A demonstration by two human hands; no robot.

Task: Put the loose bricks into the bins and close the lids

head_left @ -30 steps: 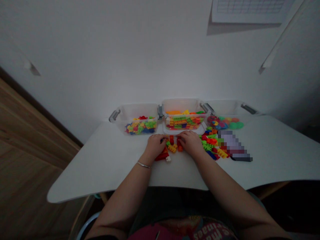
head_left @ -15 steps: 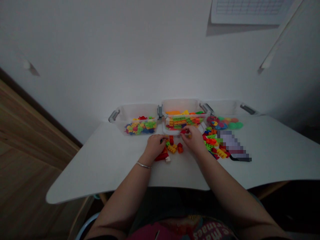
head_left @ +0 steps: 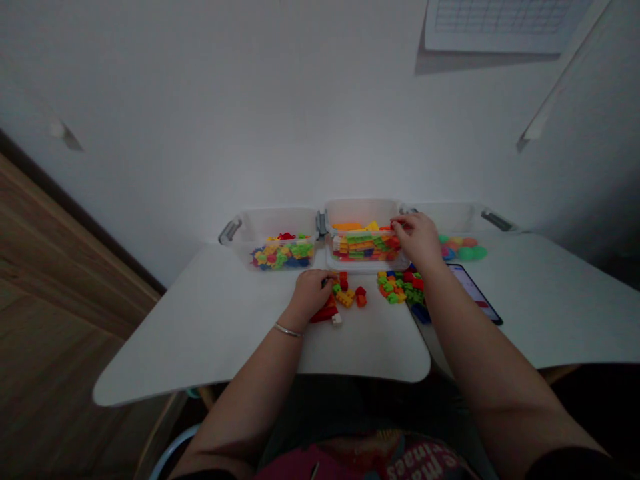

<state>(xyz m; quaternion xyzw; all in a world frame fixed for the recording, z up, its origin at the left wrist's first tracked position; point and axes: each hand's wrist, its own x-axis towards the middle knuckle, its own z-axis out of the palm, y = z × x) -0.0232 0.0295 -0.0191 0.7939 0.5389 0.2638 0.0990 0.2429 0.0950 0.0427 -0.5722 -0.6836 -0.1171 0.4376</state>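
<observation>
My left hand [head_left: 311, 291] rests curled on a small cluster of red, orange and green building blocks [head_left: 345, 296] on the white table [head_left: 210, 320]. My right hand [head_left: 419, 238] is raised over the right rim of the middle clear bin [head_left: 365, 240], fingers pinched on a small red piece. That bin is packed with orange, yellow, green and red blocks. A loose pile of blocks [head_left: 400, 285] lies on the table below my right wrist.
A clear bin [head_left: 275, 243] of small mixed pieces stands at the left, and another clear bin [head_left: 463, 237] with round coloured pieces at the right. A phone [head_left: 475, 293] lies right of the pile. A white wall rises close behind the bins.
My right hand has lifted from the blocks on the table and moved up and right to the middle bin's rim. My left hand has stayed in place.
</observation>
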